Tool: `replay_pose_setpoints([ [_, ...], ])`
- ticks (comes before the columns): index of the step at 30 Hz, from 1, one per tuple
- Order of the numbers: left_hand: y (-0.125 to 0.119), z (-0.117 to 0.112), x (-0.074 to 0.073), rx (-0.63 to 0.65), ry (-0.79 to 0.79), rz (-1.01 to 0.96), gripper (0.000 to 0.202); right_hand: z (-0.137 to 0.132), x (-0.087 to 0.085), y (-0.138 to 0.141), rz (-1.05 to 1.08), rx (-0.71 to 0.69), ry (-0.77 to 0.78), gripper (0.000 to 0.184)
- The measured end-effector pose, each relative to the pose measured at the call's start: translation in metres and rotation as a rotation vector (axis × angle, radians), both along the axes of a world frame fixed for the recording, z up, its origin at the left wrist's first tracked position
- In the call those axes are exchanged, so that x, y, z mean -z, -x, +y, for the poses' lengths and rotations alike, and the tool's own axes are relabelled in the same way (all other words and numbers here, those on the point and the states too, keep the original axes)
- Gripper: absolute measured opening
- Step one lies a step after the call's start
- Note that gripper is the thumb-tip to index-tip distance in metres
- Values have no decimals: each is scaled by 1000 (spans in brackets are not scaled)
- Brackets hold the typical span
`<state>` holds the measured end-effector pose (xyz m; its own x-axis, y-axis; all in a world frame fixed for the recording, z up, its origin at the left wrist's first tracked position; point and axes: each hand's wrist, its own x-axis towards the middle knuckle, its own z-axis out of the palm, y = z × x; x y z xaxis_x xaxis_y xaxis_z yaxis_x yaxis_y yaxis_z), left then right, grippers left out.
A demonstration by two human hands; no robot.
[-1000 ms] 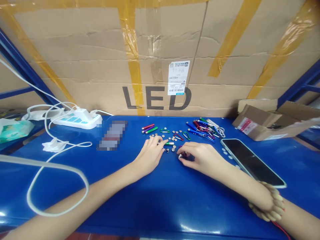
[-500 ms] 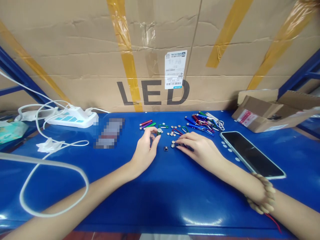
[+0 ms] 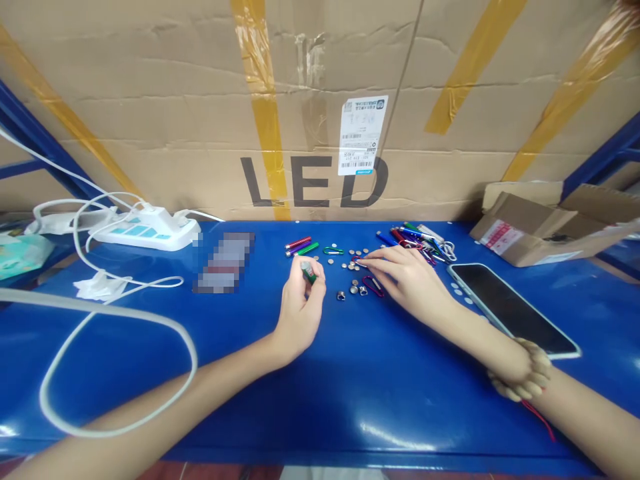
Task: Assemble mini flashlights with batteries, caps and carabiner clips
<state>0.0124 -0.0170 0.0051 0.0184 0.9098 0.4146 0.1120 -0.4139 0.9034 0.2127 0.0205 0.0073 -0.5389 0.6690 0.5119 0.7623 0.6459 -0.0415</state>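
My left hand [image 3: 301,307] is closed around a small green metal tube [image 3: 309,272], like a mini flashlight body, its silvery end tilted up toward me. To its right, my right hand [image 3: 413,280] reaches over the small parts with thumb and fingers close together. Its fingertips are at a red carabiner [image 3: 355,259] and several button cells [image 3: 351,265]; what they pinch is too small to make out. Nearer me lie a purple-red carabiner [image 3: 373,287], a round metal cap [image 3: 354,289] and a small shiny metal part [image 3: 341,295]. A green carabiner [image 3: 333,251] lies behind.
Red, purple and green tubes [image 3: 301,247] lie behind my left hand. A pile of pens or flashlights [image 3: 423,241] is beyond my right hand. A phone [image 3: 515,310] and an open carton [image 3: 545,227] stand right; a power strip [image 3: 150,230] and looping white cable [image 3: 120,313] left.
My right hand has moved up and away from the metal cap to the cells farther back, uncovering the purple-red carabiner. The green tube in my left hand has tilted. The view has shifted slightly.
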Motion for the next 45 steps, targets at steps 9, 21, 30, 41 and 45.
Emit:
replay_pose_setpoints([
  [9,1,-8,-1,153,-389,373,20,-2,0,7,-38,-35,174,24],
  [21,2,-13,1,314,-608,588,17,7,1,-9,-61,-206,104,27],
  [30,3,-12,-1,346,-438,535,21,11,8,-10,-113,-133,-47,21],
  [41,0,-14,-4,362,-4,644,13,-26,-14,5,210,-201,-222,9],
  [45,0,-12,-1,364,6,611,15,-49,-20,16,287,-319,-236,11],
])
